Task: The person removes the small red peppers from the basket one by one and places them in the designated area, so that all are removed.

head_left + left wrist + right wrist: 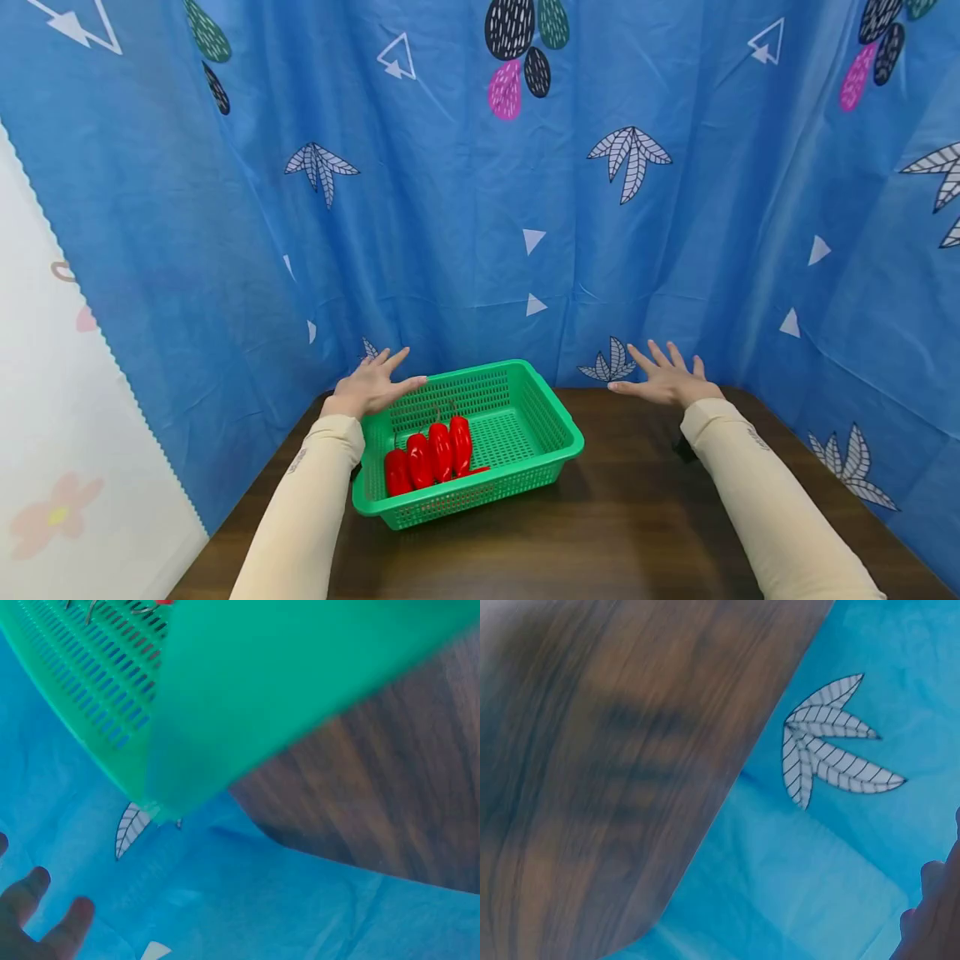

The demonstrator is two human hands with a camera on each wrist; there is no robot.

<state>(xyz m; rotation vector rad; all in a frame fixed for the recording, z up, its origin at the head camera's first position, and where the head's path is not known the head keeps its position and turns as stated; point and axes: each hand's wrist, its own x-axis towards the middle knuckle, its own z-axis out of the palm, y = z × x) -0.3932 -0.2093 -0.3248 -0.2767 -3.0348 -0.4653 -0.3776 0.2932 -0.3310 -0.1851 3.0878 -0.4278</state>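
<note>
A green plastic basket (536, 481) with slotted sides sits on the left half of the dark wooden table (615, 533). Several red peppers (441, 452) with thin stems lie side by side in its left part. My left hand (372, 385), fingers spread, is over the basket's far left corner and holds nothing. In the left wrist view the basket's rim (247, 697) looms close, with some fingertips (71, 926) at the lower left. My right hand (663, 381) hovers over the table's far right side, fingers spread and holding nothing; its fingertips (930, 877) show at the right wrist view's edge.
A blue curtain (465, 208) printed with leaves and triangles hangs right behind the table's far edge and along the right. At the left hangs a white cloth (75, 400) with pale flowers. The table's far corners are rounded.
</note>
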